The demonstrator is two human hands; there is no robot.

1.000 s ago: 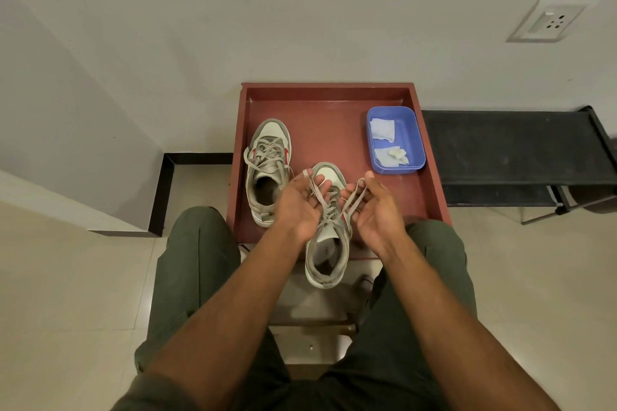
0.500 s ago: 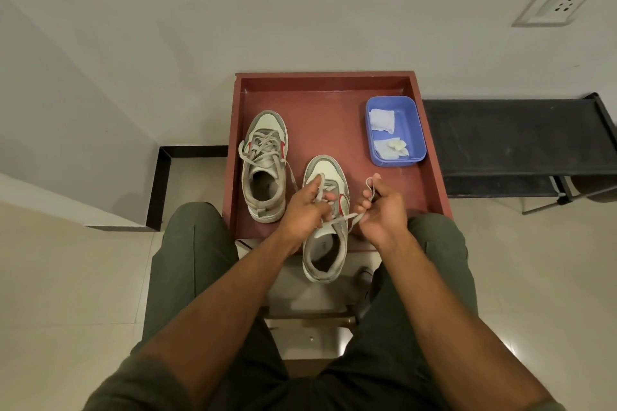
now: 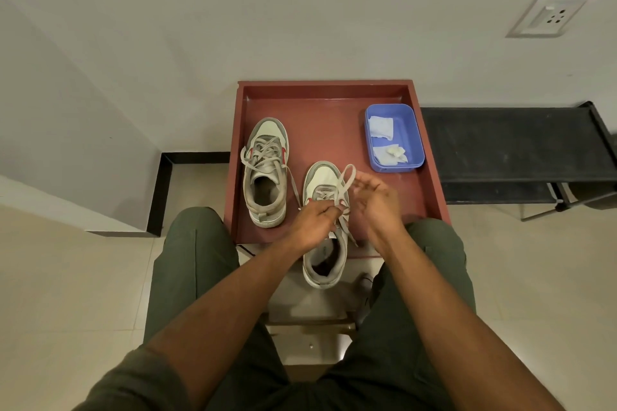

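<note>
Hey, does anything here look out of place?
The grey and white sneaker whose grey lace the left hand pinches hangs heel-first over the front edge of the red-brown tray. The other grey and white sneaker lies fully inside, its laces loose.

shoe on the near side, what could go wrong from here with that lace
1. The loop sits at the right hand fingertips while the left hand pinches the lace; a slip may undo it.
2. The near shoe overhangs the tray edge at the heel; a hard pull might tip it off.
3. The other shoe trails a lace end by the left hand; it could get caught in.
</note>
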